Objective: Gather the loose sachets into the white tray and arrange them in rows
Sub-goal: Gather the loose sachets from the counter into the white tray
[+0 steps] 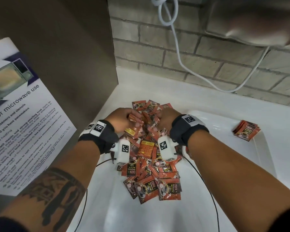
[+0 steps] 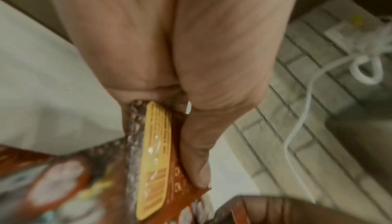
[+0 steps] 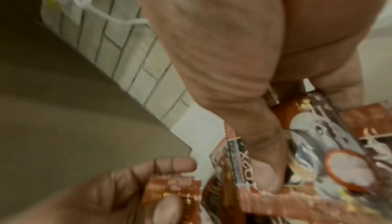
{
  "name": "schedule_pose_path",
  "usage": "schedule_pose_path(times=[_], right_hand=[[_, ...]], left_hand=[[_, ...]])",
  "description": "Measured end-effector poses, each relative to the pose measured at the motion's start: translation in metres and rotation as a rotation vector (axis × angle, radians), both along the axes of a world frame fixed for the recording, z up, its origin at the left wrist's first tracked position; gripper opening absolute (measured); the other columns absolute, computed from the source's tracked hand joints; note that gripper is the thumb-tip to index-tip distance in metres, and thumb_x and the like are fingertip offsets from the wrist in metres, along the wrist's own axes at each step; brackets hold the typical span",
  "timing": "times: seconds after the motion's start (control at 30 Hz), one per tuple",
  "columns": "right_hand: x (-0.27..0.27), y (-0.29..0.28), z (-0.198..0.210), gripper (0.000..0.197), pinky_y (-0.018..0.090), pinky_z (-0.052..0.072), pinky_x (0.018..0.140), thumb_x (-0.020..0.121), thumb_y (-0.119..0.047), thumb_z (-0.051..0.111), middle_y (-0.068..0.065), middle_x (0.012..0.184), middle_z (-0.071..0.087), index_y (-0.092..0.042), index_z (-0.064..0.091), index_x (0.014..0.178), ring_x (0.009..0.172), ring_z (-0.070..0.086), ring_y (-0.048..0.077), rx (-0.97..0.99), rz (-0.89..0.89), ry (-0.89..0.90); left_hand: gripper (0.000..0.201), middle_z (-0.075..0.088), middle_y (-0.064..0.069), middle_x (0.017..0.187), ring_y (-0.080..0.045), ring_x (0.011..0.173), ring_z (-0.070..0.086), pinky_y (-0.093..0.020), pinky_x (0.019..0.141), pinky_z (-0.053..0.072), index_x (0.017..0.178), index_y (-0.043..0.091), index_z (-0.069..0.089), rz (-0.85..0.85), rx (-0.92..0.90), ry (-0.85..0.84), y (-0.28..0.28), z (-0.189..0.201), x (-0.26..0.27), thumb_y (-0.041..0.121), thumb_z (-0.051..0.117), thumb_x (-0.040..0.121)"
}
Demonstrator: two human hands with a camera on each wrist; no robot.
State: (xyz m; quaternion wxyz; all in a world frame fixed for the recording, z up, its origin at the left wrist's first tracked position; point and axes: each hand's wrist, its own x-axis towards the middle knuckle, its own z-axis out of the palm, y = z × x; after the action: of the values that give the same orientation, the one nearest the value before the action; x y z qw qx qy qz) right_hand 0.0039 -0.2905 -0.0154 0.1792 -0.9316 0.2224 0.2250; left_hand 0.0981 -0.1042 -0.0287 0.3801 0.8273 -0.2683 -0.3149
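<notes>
Sachets: a loose orange-and-brown heap [image 1: 151, 158] lies on the white worktop [image 1: 199, 101], just left of the white tray [image 1: 264, 148].
Sorted stack: a small neat pile [image 1: 246, 132] sits inside the tray, well apart from the heap.
Left hand [image 1: 122, 118]: fingers curled round a few sachets, thumb pressing them flat.
Right hand [image 1: 166, 118]: fingers pinching sachets at the heap's far end.
Handling: probably light, thin, glossy foil that slides easily; best pinched flat by the crimped edges, faces aligned.
</notes>
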Motion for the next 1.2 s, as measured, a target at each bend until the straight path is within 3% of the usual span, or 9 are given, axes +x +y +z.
schedule_pose_path(times=[0.13, 0.27, 0.37, 0.47, 0.57, 0.8, 0.93, 1.1, 1.2], right_hand=[[0.003, 0.010, -0.017, 0.051, 0.032, 0.058, 0.084, 0.079, -0.033, 0.080, 0.002, 0.118, 0.068, -0.018, 0.066, 0.125, 0.101, 0.067, 0.021, -0.109, 0.062, 0.102], [0.003, 0.016, -0.013, 0.034, 0.018, 0.055, 0.069, 0.084, -0.025, 0.077, 0.001, 0.106, 0.070, -0.010, 0.071, 0.113, 0.092, 0.067, 0.016, -0.064, 0.009, 0.103], [0.004, 0.015, -0.019, 0.037, 0.031, 0.059, 0.078, 0.078, -0.028, 0.082, 0.007, 0.100, 0.073, -0.009, 0.073, 0.108, 0.090, 0.070, 0.021, -0.081, -0.013, 0.100], [0.006, 0.012, -0.019, 0.043, 0.029, 0.056, 0.080, 0.080, -0.030, 0.080, 0.008, 0.109, 0.072, -0.008, 0.071, 0.116, 0.098, 0.069, 0.023, -0.072, -0.018, 0.072], [0.006, 0.004, -0.015, 0.038, 0.030, 0.052, 0.085, 0.092, -0.030, 0.068, 0.009, 0.120, 0.068, -0.007, 0.068, 0.121, 0.106, 0.066, 0.024, -0.077, -0.027, 0.018], [-0.007, -0.011, 0.007, 0.022, 0.026, 0.047, 0.068, 0.091, -0.014, 0.065, 0.010, 0.109, 0.068, -0.004, 0.069, 0.109, 0.095, 0.064, 0.025, -0.064, -0.079, -0.194], [-0.025, -0.032, 0.035, 0.003, 0.021, 0.040, 0.060, 0.086, -0.014, 0.068, 0.000, 0.083, 0.063, -0.014, 0.068, 0.089, 0.080, 0.058, 0.019, 0.057, -0.220, -0.364], [-0.076, -0.075, 0.068, 0.010, 0.014, 0.045, 0.053, 0.084, -0.011, 0.071, 0.002, 0.074, 0.067, -0.016, 0.065, 0.078, 0.062, 0.061, 0.012, 0.209, -0.441, -0.548], [-0.108, -0.096, 0.066, 0.010, 0.035, 0.060, 0.067, 0.085, -0.003, 0.071, 0.014, 0.084, 0.072, -0.013, 0.070, 0.082, 0.071, 0.070, 0.027, 0.326, -0.609, -0.486]], left_hand=[[0.070, 0.065, 0.003, 0.125, -0.018, 0.108, 0.063, -0.027, 0.085, 0.050, 0.140, 0.025, 0.052, -0.178, 0.208, -0.107, -0.015, -0.007, -0.029, 0.005, 0.082, 0.079], [0.087, 0.054, -0.005, 0.147, -0.026, 0.129, 0.056, -0.025, 0.090, 0.045, 0.152, 0.023, 0.040, -0.227, 0.264, -0.205, -0.026, -0.019, -0.035, 0.002, 0.082, 0.078], [0.070, 0.058, -0.005, 0.134, -0.025, 0.111, 0.063, -0.029, 0.088, 0.052, 0.140, 0.022, 0.049, -0.188, 0.262, -0.223, -0.030, -0.021, -0.035, -0.001, 0.078, 0.080], [0.053, 0.045, 0.000, 0.120, -0.019, 0.095, 0.055, -0.032, 0.087, 0.053, 0.124, 0.019, 0.052, -0.121, 0.251, -0.249, -0.030, -0.024, -0.034, -0.003, 0.074, 0.081], [0.043, 0.054, -0.002, 0.119, -0.017, 0.092, 0.056, -0.027, 0.075, 0.048, 0.112, 0.018, 0.053, -0.086, 0.184, -0.269, -0.027, -0.028, -0.032, 0.000, 0.076, 0.080], [0.033, 0.067, 0.000, 0.109, -0.019, 0.094, 0.062, -0.029, 0.073, 0.046, 0.104, 0.024, 0.059, 0.029, 0.110, -0.228, -0.021, -0.015, -0.019, 0.008, 0.078, 0.081], [0.036, 0.067, 0.003, 0.103, -0.017, 0.089, 0.062, -0.028, 0.068, 0.045, 0.100, 0.025, 0.061, 0.082, 0.040, -0.203, -0.016, 0.008, -0.007, 0.012, 0.086, 0.076], [0.037, 0.075, -0.005, 0.101, -0.029, 0.096, 0.071, -0.043, 0.088, 0.058, 0.091, 0.025, 0.064, 0.185, -0.170, -0.065, -0.028, 0.035, -0.009, 0.011, 0.091, 0.070], [0.038, 0.076, -0.007, 0.099, -0.029, 0.094, 0.073, -0.043, 0.089, 0.059, 0.091, 0.024, 0.066, 0.141, -0.282, 0.043, -0.057, 0.037, -0.037, 0.010, 0.093, 0.068]])
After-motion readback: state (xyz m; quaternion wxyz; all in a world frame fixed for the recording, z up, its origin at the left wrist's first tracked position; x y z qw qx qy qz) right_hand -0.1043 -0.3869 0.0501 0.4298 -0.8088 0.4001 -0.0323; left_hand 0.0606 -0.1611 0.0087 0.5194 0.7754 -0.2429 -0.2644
